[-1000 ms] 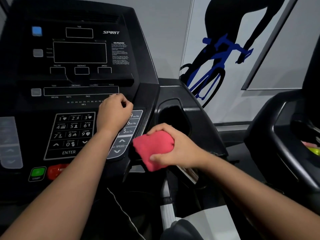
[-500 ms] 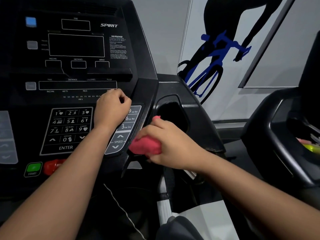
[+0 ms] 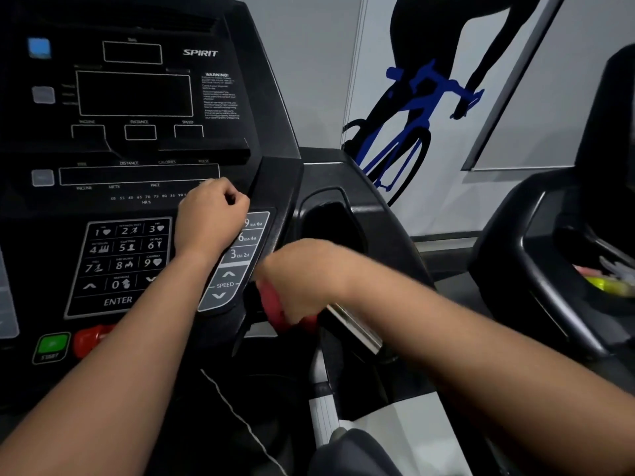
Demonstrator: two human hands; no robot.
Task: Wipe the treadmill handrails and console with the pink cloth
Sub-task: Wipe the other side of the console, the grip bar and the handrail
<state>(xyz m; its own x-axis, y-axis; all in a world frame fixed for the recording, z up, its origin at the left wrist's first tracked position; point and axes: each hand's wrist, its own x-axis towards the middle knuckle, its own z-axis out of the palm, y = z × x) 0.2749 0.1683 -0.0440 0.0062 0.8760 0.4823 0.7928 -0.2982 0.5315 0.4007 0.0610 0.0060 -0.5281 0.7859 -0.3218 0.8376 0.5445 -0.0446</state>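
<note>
The right hand has its fingers clamped round the pink cloth, which bulges out below and left of the knuckles against the console's lower right edge, beside the speed keys. The hand is blurred, so exactly where the cloth touches is hard to make out. The bright handrail bar begins directly right of those fingers, its long axis running down toward the person. The right hand is much the nearer to it. The left hand rests on the console as a loose fist, fingers curled on nothing, up-left of the cloth.
</note>
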